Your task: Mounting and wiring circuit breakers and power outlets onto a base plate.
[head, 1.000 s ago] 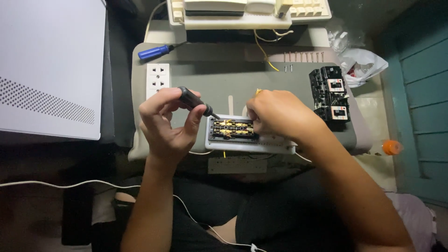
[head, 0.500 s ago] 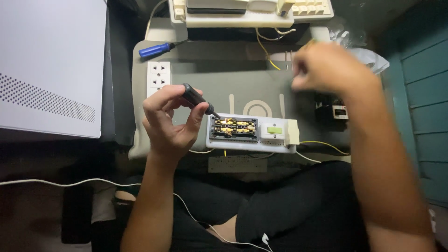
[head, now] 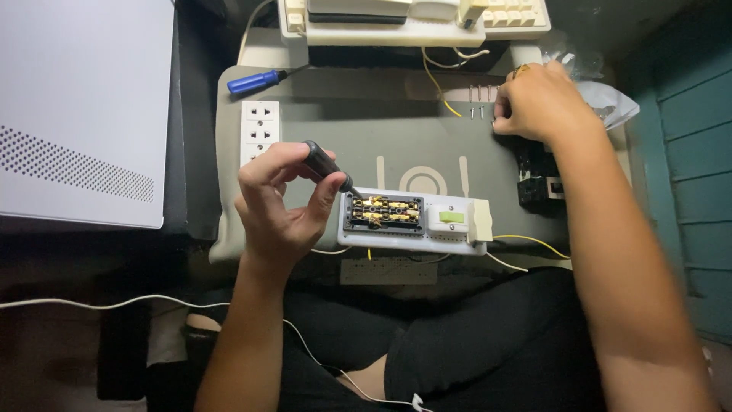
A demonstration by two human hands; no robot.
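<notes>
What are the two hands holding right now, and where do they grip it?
The left hand pinches a black screwdriver by its handle. The right hand rests by small screws; whether it holds one cannot be told.

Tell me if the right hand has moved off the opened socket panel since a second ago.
Yes. The right hand has left the opened socket panel and gone up and right, to the small screws at the grey tray's far edge.

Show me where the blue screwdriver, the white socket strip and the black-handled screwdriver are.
blue screwdriver (head: 254, 82), head view, middle of its blue handle.
white socket strip (head: 260, 131), head view, its middle outlet.
black-handled screwdriver (head: 323, 162), head view, the black handle held in the left hand (head: 278, 210).
</notes>
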